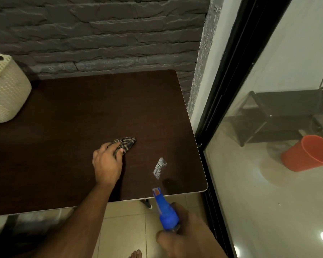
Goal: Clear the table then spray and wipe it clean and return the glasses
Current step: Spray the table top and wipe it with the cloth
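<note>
Cloth (125, 144), striped and bunched, on the dark desk (82, 112) somewhat right of middle, pinned under the left hand (107, 165). Fingers (117, 146) curled down over the near part of the bundle, thumb tip (121, 150) pressed against its right side, so gripping it; far end of the fabric poking out beyond the fingertips toward the brick wall (101, 34). Forearm reaching in from the lower left across the near desk edge. Spray bottle (165, 211), blue, blurred, held in the right hand (186, 237) at the lower right, just off the near desk edge above the tiled floor (129, 220); nozzle end aimed up and forward over the desk corner. Right-hand fingers wrapped around the bottle below its blue head, though blur hides exactly how each one lies. Small white foamy patch (159, 167) on the desk between the nozzle and the cloth, just right of the left hand and apart from both hands. Cream perforated basket (6, 90) standing at the far left of the desk by the wall, well apart from the cloth. Glass door (268, 164) with a black frame along the right; beyond the pane, an orange bucket (309, 153) on the floor and a dark shelf rack (280, 112). Toes of a bare foot (135, 254) visible at the bottom edge.
</note>
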